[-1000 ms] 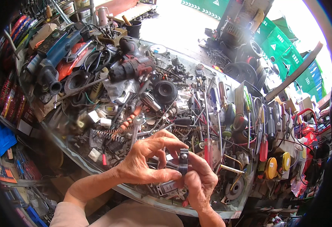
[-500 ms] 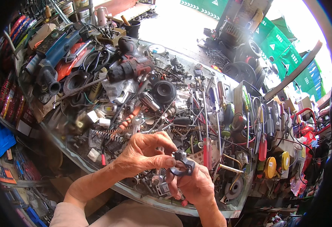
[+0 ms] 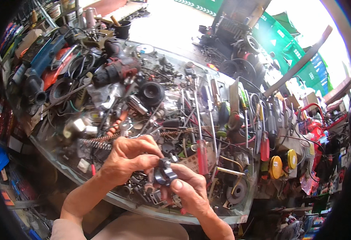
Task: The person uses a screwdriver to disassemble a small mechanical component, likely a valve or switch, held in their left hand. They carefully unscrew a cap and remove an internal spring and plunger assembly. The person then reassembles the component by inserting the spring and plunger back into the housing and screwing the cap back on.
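My left hand (image 3: 129, 160) has its fingers closed on the upper end of a dark ring-shaped clamp (image 3: 165, 175), where a small bolt sits. My right hand (image 3: 189, 192) grips the same clamp from below, thumb raised beside its lower edge. Under both hands lie small metal parts and a spanner-like tool (image 3: 148, 186), partly hidden by my fingers. A red-handled screwdriver (image 3: 202, 156) lies just to the right of the clamp, with coil springs (image 3: 97, 144) to the left.
The glass-topped bench (image 3: 83, 179) is heaped with tools: a cordless drill (image 3: 115, 68), a blue power tool (image 3: 43, 60), a black round part (image 3: 151, 92). Scissors, yellow discs (image 3: 275, 168) and red items crowd the right side. A long bar (image 3: 299, 60) slants across the back right.
The clamp has turned in my fingers from edge-on to showing its opening, and then tilted further. The whole scene has shifted left in the picture, my hands with it.
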Demonstrator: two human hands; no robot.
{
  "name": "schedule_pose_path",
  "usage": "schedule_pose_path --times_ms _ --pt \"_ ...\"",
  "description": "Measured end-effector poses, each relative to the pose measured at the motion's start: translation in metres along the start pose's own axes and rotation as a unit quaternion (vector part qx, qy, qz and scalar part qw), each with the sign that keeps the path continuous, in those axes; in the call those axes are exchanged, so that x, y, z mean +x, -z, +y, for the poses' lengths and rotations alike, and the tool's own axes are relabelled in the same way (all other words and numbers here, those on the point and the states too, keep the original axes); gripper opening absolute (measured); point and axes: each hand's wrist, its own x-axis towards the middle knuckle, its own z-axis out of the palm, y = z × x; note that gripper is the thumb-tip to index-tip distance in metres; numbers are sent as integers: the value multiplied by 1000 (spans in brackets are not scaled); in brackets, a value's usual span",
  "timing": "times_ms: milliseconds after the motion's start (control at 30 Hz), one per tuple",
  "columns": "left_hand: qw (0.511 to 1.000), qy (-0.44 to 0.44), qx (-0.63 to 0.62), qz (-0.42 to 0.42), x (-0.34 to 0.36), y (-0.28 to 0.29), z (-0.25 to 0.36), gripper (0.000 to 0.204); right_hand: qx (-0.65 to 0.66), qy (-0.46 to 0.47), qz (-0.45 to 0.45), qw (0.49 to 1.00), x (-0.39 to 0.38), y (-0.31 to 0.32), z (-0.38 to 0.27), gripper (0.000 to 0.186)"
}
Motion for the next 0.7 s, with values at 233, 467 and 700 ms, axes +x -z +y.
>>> schedule_pose_path --times_ms 233,467,700 --pt "997 2 -60 -44 4 -5 -7 18 16 38 7 999 -4 2 1 43" --pt "988 3 -141 -60 5 3 -12 23 -123 109 36 986 -1 -1 13 43" --pt "968 -28 -244 47 12 16 0 27 -320 257 235 881 -4 7 -5 16"
